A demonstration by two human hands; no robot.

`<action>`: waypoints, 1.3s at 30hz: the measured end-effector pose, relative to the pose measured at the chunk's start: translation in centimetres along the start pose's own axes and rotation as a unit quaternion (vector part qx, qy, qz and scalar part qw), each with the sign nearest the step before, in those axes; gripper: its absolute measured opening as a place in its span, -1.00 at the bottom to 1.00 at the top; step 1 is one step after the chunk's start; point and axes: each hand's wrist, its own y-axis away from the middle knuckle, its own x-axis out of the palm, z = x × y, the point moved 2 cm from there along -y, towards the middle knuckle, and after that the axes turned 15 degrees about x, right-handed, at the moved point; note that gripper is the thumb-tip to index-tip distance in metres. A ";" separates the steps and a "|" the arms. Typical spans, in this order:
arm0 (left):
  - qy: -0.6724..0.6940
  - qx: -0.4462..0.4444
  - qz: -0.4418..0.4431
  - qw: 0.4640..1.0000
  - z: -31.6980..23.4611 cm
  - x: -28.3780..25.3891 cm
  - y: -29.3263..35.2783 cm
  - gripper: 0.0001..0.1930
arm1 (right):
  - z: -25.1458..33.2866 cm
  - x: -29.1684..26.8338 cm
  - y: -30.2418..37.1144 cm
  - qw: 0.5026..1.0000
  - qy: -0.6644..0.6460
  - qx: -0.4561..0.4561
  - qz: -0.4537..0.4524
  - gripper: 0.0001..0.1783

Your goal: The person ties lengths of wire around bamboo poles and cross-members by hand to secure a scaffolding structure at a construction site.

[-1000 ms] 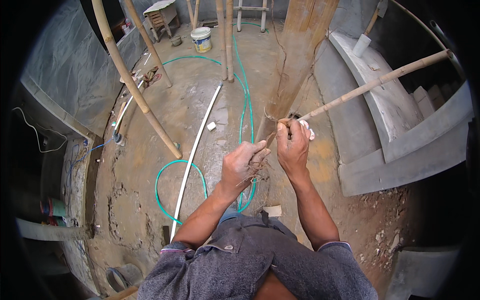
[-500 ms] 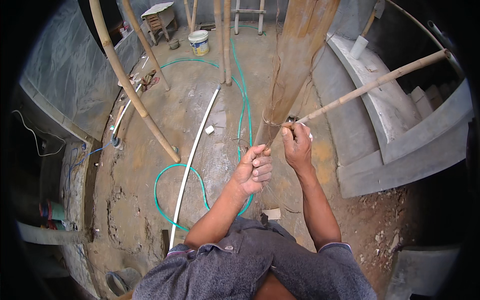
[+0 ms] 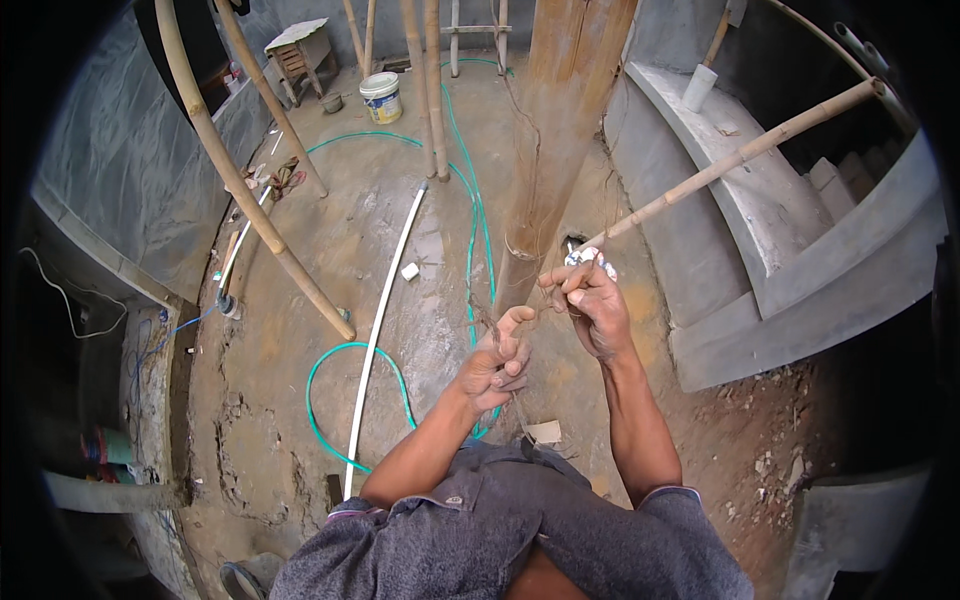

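In front of me a wooden post (image 3: 556, 150) leans upward, with thin brown strands (image 3: 536, 145) running along it and looped round its lower part. I cannot tell if they are wire or fibre. My left hand (image 3: 496, 362) has curled fingers closed on a loose bunch of these strands, its index finger partly raised. Higher and to the right, my right hand (image 3: 592, 308) pinches a strand between thumb and fingers, close to the post. Strand ends stick out around both hands. A white and blue crumpled item (image 3: 592, 260) shows just behind the right fingers.
A bamboo pole (image 3: 730, 160) slants in from the right, and another bamboo pole (image 3: 250, 190) stands at left. On the floor lie a green hose (image 3: 313, 400) and a white pipe (image 3: 385, 335). A bucket (image 3: 381, 98) stands far back. A curved concrete ledge (image 3: 720, 170) borders the right.
Both hands have come away from the post toward me, the left one lower and its fingers looser. The view has shifted slightly, so the post appears farther left.
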 end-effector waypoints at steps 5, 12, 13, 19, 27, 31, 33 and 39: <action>-0.098 0.059 0.012 0.993 -2.0 -1.7 1.5 -0.46 | 0.3 2.2 0.0 0.992 -0.038 -0.014 0.123 -0.73; -0.670 0.224 0.057 0.705 -4.5 5.6 2.0 -0.61 | -1.7 2.8 -0.7 0.991 -0.063 -0.039 0.110 -0.77; -0.775 0.309 0.082 0.545 -4.6 6.2 2.1 -0.67 | -2.0 3.0 -0.9 0.993 -0.073 -0.022 0.085 -0.78; -0.811 0.412 0.065 0.410 -6.5 6.6 1.3 -0.83 | -1.1 4.2 -1.3 0.997 -0.056 0.048 -0.004 -0.81; -0.445 0.130 -0.120 0.878 -7.9 0.9 -0.2 -0.79 | -0.7 5.8 -0.6 0.993 0.082 -0.082 -0.029 -0.82; -0.224 0.016 -0.090 0.970 -5.6 0.0 0.3 -0.80 | -1.0 5.4 -1.5 0.990 0.110 -0.091 -0.021 -0.78; -0.157 -0.004 -0.077 0.985 -4.8 -0.6 0.6 -0.80 | -2.0 4.7 -2.6 0.998 0.010 -0.069 0.003 -0.75; 0.000 -0.042 -0.034 0.999 -3.1 0.1 0.9 -0.84 | -4.3 4.6 -4.9 0.979 -0.193 0.048 0.048 -0.72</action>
